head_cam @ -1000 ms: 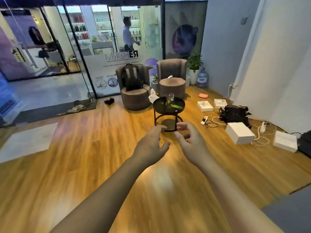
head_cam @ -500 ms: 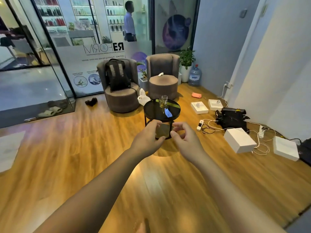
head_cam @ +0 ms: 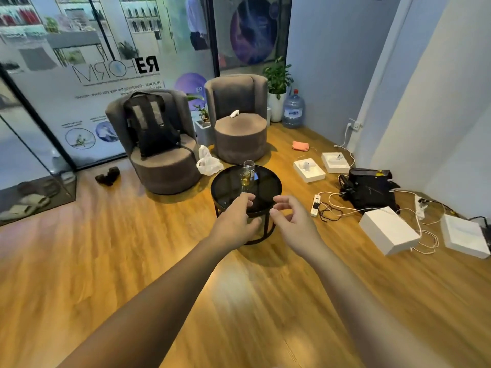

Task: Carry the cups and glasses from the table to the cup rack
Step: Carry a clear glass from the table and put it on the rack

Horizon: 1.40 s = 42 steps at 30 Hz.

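Both my left hand and right hand reach out loose-fingered, empty. The glasses stand mid-table; I'd close in first, then grip low.

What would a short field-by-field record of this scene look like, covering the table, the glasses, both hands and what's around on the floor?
table: round black side table with a dark glass top, on a wooden floor
glasses: two on the table; glass with yellow liquid in front, clear glass behind it
left hand: reaching toward the table, fingers relaxed, holding nothing
right hand: reaching beside it, fingers loosely curled, holding nothing
seating: two grey armchairs behind the table; black backpack on the left one
floor clutter: white boxes, cables and a power strip to the right
cup rack: not in view
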Motion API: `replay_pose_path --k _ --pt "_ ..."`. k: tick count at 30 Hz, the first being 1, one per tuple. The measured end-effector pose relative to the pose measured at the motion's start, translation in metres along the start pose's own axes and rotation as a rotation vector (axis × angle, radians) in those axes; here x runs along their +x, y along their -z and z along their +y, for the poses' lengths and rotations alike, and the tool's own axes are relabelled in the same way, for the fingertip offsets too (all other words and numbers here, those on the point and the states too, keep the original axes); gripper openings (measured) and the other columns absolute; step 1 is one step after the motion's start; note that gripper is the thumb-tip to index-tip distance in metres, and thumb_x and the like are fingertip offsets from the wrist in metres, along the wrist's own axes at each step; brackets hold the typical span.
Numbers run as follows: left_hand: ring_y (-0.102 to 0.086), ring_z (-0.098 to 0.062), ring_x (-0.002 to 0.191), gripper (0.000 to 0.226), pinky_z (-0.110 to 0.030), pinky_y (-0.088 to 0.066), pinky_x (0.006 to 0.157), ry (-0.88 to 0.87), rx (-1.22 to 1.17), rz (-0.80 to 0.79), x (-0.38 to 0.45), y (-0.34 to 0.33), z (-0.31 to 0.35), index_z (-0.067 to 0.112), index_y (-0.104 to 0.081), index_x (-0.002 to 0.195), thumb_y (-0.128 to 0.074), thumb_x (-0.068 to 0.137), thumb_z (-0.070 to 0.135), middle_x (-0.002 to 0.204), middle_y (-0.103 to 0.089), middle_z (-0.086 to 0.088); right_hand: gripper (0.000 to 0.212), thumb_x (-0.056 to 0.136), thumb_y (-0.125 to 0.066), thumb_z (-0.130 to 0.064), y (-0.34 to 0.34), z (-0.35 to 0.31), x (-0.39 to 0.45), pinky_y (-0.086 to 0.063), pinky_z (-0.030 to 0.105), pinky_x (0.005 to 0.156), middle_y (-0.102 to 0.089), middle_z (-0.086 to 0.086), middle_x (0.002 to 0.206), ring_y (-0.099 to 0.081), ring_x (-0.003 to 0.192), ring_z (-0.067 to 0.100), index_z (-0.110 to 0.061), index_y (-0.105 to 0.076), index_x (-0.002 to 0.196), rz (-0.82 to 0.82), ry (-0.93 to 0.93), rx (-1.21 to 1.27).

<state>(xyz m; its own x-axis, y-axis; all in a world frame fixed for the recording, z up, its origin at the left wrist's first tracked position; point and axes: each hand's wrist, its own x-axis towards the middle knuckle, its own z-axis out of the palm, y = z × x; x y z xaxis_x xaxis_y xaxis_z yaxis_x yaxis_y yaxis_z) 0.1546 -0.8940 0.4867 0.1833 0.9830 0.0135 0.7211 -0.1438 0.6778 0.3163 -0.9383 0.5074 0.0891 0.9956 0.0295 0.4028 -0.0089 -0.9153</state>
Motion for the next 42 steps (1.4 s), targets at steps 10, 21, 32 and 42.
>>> replay_pose_path --k 10,21,32,42 --pt "-0.063 -0.009 0.098 0.06 -0.037 -0.062 0.084 0.1 -0.048 -0.026 0.231 -0.014 -0.073 0.03 -0.036 0.145 -0.068 0.094 0.03 0.136 -0.054 0.008 0.033 0.099 -0.058 -0.03 -0.045 0.044 0.239 -0.045 0.02 0.072 -0.058 -0.007 0.118 -0.057 0.1 0.008 -0.026 -0.053 0.132 -0.038 -0.078 -0.024" --pt "-0.066 -0.01 0.095 0.063 -0.041 -0.061 0.087 0.265 -0.15 -0.066 0.431 -0.022 -0.152 0.031 -0.034 0.143 -0.071 0.092 0.028 0.137 -0.053 0.005 0.031 0.097 -0.061 -0.029 -0.076 0.081 0.449 -0.05 0.019 0.072 -0.058 -0.008 0.113 -0.063 0.093 0.018 -0.025 -0.054 0.127 -0.141 -0.186 -0.091" --pt "-0.044 -0.018 0.14 0.086 -0.039 -0.045 0.11 0.352 -0.195 -0.211 0.611 -0.089 -0.274 0.027 -0.026 0.152 -0.08 0.085 0.028 0.157 -0.039 0.004 0.047 0.092 -0.069 -0.032 -0.168 0.18 0.626 -0.048 0.02 0.075 -0.053 -0.008 0.121 -0.062 0.09 0.012 -0.028 -0.046 0.133 -0.139 -0.357 -0.183" --pt "-0.048 -0.021 0.133 0.104 -0.04 -0.047 0.103 0.536 -0.142 -0.308 0.729 -0.184 -0.401 0.029 -0.019 0.155 -0.087 0.076 0.031 0.149 -0.046 0.0 0.071 0.085 -0.076 -0.031 -0.247 0.312 0.747 -0.049 0.042 0.103 -0.039 -0.005 0.144 -0.049 0.129 0.02 -0.027 -0.034 0.142 -0.174 -0.523 -0.236"
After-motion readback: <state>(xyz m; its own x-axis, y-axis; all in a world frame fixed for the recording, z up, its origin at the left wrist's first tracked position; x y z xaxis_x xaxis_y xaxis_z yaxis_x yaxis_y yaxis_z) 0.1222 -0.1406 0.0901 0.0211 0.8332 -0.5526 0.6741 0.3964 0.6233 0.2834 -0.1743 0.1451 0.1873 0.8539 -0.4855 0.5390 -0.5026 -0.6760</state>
